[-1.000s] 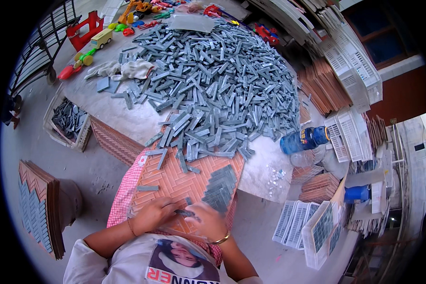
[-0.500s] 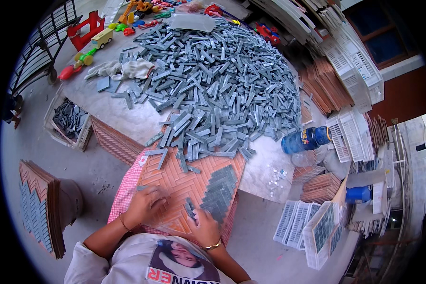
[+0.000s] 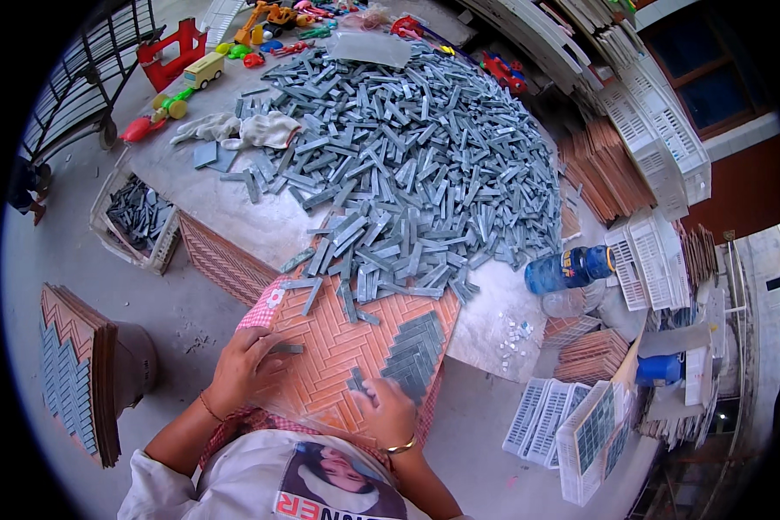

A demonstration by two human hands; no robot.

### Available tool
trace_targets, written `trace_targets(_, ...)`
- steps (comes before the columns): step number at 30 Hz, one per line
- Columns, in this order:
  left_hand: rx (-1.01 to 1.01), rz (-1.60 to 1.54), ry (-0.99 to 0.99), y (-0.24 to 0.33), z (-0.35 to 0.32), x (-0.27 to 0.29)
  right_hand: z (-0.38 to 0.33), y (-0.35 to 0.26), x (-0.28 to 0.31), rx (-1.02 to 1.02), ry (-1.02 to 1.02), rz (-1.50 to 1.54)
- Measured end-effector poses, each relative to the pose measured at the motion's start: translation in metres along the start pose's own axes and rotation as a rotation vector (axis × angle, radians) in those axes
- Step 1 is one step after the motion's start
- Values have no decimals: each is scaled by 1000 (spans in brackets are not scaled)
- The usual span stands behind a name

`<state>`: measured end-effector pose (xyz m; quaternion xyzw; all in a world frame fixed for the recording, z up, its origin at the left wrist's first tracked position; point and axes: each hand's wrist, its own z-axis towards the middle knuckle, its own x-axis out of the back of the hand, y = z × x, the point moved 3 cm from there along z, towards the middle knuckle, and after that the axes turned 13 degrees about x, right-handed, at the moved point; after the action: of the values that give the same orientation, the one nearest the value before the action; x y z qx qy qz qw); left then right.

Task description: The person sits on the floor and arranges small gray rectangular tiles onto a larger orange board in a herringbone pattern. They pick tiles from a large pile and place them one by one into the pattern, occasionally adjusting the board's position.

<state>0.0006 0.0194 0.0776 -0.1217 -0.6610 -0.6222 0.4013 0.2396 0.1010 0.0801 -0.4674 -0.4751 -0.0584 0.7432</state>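
Flanking bare tray grooves, left hand (edge-side) faces right hand.

Small tile workshop by the look of it, poss. home-based. Big heap of grey strips on the whitish worktable, w/ an orange herringbone tray at the near edge, part-filled w/ the same sort of pcs. Similar panels in a stack near left & brown ones far right. White plastic crates, e.g. one at left full of dark bits, others at right, incl. one w/ tile sheets. Bare grey floor. Toys far left, incl. a yellow bus & orange digger, suggest family space too.
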Motion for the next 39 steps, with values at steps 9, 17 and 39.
trace_targets(9, 12, 26, -49, -11, 7, -10, 92, 41, -7, 229, 132, -163)
trace_targets(17, -6, -138, -188, 25, -14, -38, 65, 41, 3, 98, 54, -117)
trace_targets(39, -46, 57, -305, 45, -15, -64, 17, 31, 28, -50, 216, 270)
